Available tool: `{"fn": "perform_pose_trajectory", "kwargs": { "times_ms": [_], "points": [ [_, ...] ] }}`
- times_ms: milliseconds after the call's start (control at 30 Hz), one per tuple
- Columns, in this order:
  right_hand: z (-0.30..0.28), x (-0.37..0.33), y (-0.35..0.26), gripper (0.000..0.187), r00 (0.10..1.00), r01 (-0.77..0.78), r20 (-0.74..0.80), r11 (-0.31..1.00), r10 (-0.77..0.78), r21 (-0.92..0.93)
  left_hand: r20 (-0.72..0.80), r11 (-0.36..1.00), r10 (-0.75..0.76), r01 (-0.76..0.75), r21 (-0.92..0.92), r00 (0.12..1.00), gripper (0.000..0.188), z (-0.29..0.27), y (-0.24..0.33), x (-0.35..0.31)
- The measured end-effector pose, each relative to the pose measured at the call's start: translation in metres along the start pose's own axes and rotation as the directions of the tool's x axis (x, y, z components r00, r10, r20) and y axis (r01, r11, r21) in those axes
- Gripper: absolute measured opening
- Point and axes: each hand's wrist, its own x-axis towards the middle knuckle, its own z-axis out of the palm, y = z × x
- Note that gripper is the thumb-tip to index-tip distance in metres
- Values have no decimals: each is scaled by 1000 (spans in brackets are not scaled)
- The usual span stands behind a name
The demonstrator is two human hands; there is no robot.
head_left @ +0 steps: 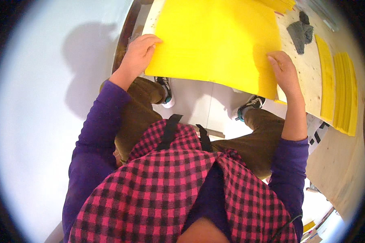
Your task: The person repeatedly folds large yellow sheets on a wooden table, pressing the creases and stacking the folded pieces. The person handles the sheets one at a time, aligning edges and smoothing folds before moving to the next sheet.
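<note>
A wide, flat yellow sheet [215,44] is spread before me over the wooden worktable, its near edge hanging past the table's front. Whether it is paper or cloth I cannot tell. My left hand [141,52] pinches its left edge between thumb and fingers. At the opposite side my right hand [283,69] grips the right edge, the thumb lying on top and the fingers curled. Between the two hands the near edge bows slightly.
To the right on the worktable [308,87] lie a dark grey cloth [300,32], a flat yellow strip [325,77] and a stack of yellow strips [344,93]. More yellow material [278,5] is at the far edge. A pale wall [48,121] stands close on my left.
</note>
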Motion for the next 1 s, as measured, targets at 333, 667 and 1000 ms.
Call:
{"fn": "perform_pose_trajectory", "kwargs": {
  "times_ms": [333,667,1000],
  "points": [
    [-12,-7,7,22,991,-56,-112,994,66,93,-148,971,-156,124,-204,977,23,-4,-18,-10],
    [-28,-49,4,16,867,-295,-311,904,389,310,-216,981,-68,26,-192,974,29,1,-2,-5],
    [-25,-87,14,21,789,-435,-171,733,590,523,24,964,213,-207,-167,977,28,-1,84,55]
  ]
}}
